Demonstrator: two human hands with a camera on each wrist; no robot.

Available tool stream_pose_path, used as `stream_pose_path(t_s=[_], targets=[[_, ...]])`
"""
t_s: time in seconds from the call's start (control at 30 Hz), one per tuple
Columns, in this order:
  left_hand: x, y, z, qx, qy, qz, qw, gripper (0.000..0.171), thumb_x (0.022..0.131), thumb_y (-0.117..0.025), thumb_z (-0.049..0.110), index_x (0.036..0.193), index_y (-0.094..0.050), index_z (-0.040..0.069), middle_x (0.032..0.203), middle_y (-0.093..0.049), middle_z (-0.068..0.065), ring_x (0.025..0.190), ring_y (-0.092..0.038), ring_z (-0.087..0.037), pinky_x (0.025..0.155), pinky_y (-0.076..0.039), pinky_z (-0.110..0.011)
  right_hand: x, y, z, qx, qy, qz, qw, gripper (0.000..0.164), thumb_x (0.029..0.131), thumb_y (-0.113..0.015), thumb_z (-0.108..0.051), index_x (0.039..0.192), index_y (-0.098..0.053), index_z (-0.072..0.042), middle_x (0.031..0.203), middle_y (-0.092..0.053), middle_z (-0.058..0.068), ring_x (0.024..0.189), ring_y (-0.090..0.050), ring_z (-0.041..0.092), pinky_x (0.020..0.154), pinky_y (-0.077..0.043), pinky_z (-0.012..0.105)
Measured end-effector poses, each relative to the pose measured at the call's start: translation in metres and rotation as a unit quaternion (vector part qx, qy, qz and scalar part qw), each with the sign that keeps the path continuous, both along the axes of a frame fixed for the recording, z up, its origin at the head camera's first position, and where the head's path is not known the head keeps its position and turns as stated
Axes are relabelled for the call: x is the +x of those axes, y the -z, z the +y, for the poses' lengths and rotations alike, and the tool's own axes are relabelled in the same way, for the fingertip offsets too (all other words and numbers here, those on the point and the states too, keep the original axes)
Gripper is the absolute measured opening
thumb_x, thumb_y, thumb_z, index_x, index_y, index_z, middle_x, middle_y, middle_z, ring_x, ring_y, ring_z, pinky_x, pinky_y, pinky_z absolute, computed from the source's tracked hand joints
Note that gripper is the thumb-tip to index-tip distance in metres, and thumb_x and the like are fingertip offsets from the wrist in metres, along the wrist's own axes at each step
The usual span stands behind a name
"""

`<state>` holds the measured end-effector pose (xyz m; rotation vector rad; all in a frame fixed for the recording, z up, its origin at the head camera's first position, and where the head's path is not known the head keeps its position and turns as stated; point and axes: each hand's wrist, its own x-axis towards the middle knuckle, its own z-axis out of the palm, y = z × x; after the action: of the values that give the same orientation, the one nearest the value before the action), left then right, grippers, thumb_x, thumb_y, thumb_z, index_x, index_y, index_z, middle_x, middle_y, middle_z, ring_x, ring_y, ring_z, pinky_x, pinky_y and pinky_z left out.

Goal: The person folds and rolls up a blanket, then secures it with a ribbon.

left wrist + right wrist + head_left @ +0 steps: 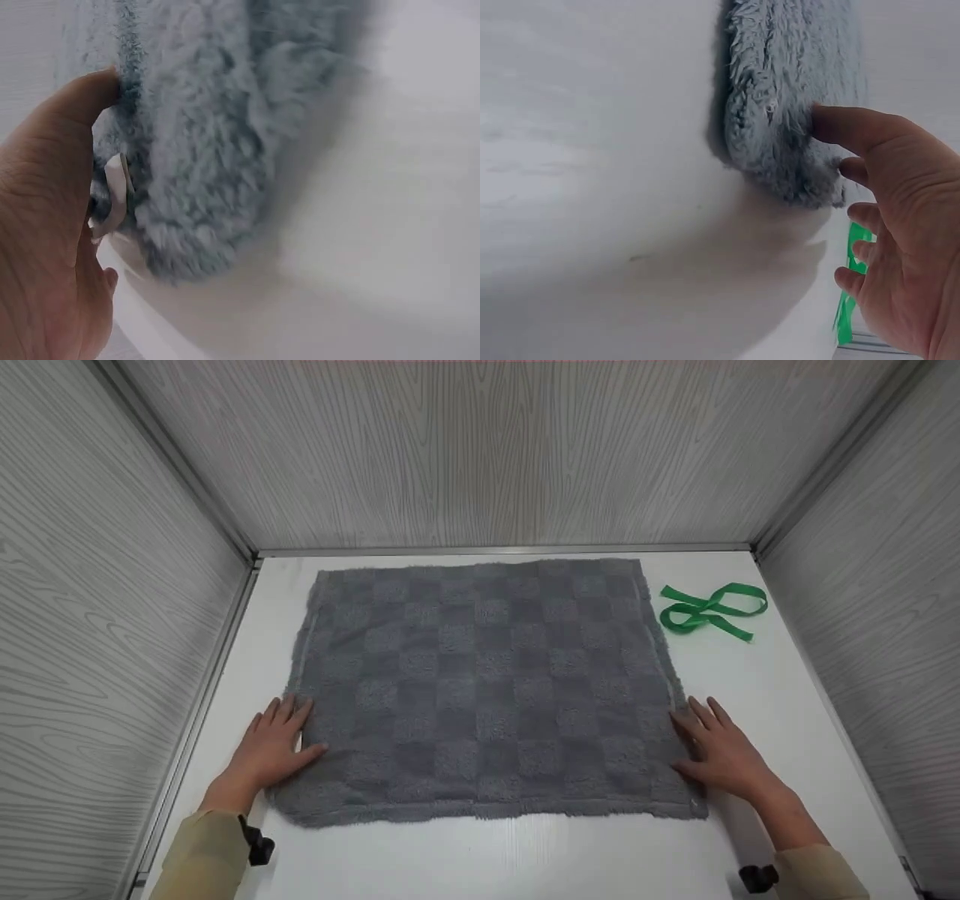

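Observation:
A grey fluffy cloth (480,682) with a checked pattern lies spread flat on the white table. At its left edge my left hand (274,742) rests with fingers extended and thumb spread onto the cloth. A small white tag (116,187) shows by the cloth's edge near this hand in the left wrist view. My right hand (724,754) touches the opposite edge, its thumb and index finger on the pile and the other fingers loosely extended. In the right wrist view, the cloth's corner (780,142) lies beside the thumb.
A looped green ribbon (709,611) lies on the table right of the cloth's far corner. Wood-grain panels enclose the white table (517,855) at the back (480,457), left (112,585) and right (870,585).

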<state>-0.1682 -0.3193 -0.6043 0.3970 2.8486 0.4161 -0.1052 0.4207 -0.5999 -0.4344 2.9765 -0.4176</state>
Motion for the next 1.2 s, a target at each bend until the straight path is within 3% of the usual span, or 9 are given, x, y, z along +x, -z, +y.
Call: stream_pose_path(t_s=[0.27, 0.53, 0.6, 0.67, 0.73, 0.8, 0.93, 1.07, 1.2], targets=[[0.029, -0.002, -0.007, 0.009, 0.013, 0.009, 0.9998, 0.094, 0.093, -0.067, 0.059, 0.159, -0.034, 0.002, 0.163, -0.020, -0.032, 0.148, -0.015, -0.055, 0.116, -0.013, -0.069, 0.019, -0.007, 0.006, 0.003, 0.002, -0.011, 1.000, 0.083, 0.080, -0.085, -0.028, 0.150, -0.050, -0.002, 0.159, -0.032, 0.030, 0.146, -0.019, 0.055, 0.111, -0.028, 0.070], [0.056, -0.005, -0.015, 0.006, 0.026, 0.036, 0.9990, 0.094, 0.083, -0.082, 0.052, 0.155, -0.043, 0.004, 0.161, -0.029, -0.028, 0.145, -0.025, -0.051, 0.115, -0.020, -0.067, 0.038, -0.006, 0.000, -0.027, 0.014, -0.009, 0.999, 0.069, 0.076, -0.089, -0.020, 0.137, -0.062, -0.005, 0.155, -0.040, 0.025, 0.145, -0.024, 0.052, 0.108, -0.032, 0.071], [0.062, -0.008, -0.016, 0.013, 0.031, 0.059, 0.9977, 0.085, 0.079, -0.088, 0.045, 0.146, -0.054, 0.006, 0.153, -0.042, -0.023, 0.138, -0.037, -0.048, 0.111, -0.029, -0.065, 0.043, -0.006, -0.003, -0.040, 0.017, -0.009, 0.999, 0.059, 0.075, -0.090, -0.018, 0.127, -0.066, -0.008, 0.150, -0.044, 0.023, 0.144, -0.027, 0.050, 0.108, -0.033, 0.069], [0.066, -0.012, -0.015, 0.017, 0.034, 0.074, 0.9965, 0.066, 0.075, -0.092, 0.036, 0.129, -0.066, 0.009, 0.133, -0.056, -0.015, 0.122, -0.050, -0.040, 0.102, -0.041, -0.058, 0.047, -0.006, -0.007, -0.047, 0.021, -0.008, 0.999, 0.045, 0.073, -0.092, -0.018, 0.112, -0.069, -0.013, 0.139, -0.051, 0.018, 0.139, -0.035, 0.046, 0.106, -0.038, 0.065], [0.070, -0.016, -0.014, 0.021, 0.032, 0.061, 0.9974, 0.042, 0.074, -0.093, 0.031, 0.107, -0.071, 0.015, 0.110, -0.061, -0.003, 0.102, -0.057, -0.027, 0.090, -0.049, -0.048, 0.051, -0.008, -0.010, -0.045, 0.023, -0.015, 0.999, 0.035, 0.072, -0.092, -0.020, 0.097, -0.068, -0.020, 0.124, -0.057, 0.011, 0.129, -0.043, 0.040, 0.103, -0.043, 0.060], [0.075, -0.020, -0.012, 0.025, 0.025, 0.028, 0.9990, 0.030, 0.075, -0.092, 0.030, 0.092, -0.070, 0.021, 0.095, -0.058, 0.007, 0.089, -0.054, -0.017, 0.079, -0.051, -0.041, 0.054, -0.010, -0.012, -0.034, 0.020, -0.026, 0.999, 0.033, 0.071, -0.093, -0.024, 0.088, -0.065, -0.025, 0.110, -0.057, 0.001, 0.120, -0.048, 0.034, 0.099, -0.046, 0.055], [0.083, -0.018, -0.012, 0.014, 0.012, -0.024, 0.9995, 0.037, 0.072, -0.090, 0.050, 0.089, -0.068, 0.025, 0.088, -0.056, 0.012, 0.084, -0.052, -0.012, 0.076, -0.051, -0.039, 0.058, -0.011, -0.014, -0.003, 0.014, -0.051, 0.999, 0.033, 0.069, -0.092, -0.029, 0.082, -0.062, -0.029, 0.097, -0.052, -0.009, 0.111, -0.050, 0.029, 0.093, -0.048, 0.051], [0.088, -0.010, -0.012, -0.007, 0.024, -0.007, 0.9997, 0.057, 0.066, -0.086, 0.068, 0.095, -0.066, 0.023, 0.093, -0.054, 0.010, 0.088, -0.053, -0.017, 0.078, -0.050, -0.044, 0.058, -0.010, -0.014, 0.015, 0.012, -0.056, 0.998, 0.030, 0.071, -0.089, -0.027, 0.081, -0.061, -0.028, 0.094, -0.051, -0.009, 0.109, -0.052, 0.030, 0.090, -0.049, 0.050], [0.088, -0.006, -0.011, -0.025, 0.042, 0.032, 0.9983, 0.041, 0.077, -0.086, 0.053, 0.091, -0.062, 0.023, 0.087, -0.050, 0.010, 0.080, -0.049, -0.014, 0.068, -0.046, -0.039, 0.057, -0.011, -0.015, 0.014, 0.008, -0.057, 0.998, 0.026, 0.074, -0.086, -0.022, 0.080, -0.062, -0.030, 0.093, -0.051, -0.010, 0.110, -0.053, 0.031, 0.090, -0.049, 0.051]])
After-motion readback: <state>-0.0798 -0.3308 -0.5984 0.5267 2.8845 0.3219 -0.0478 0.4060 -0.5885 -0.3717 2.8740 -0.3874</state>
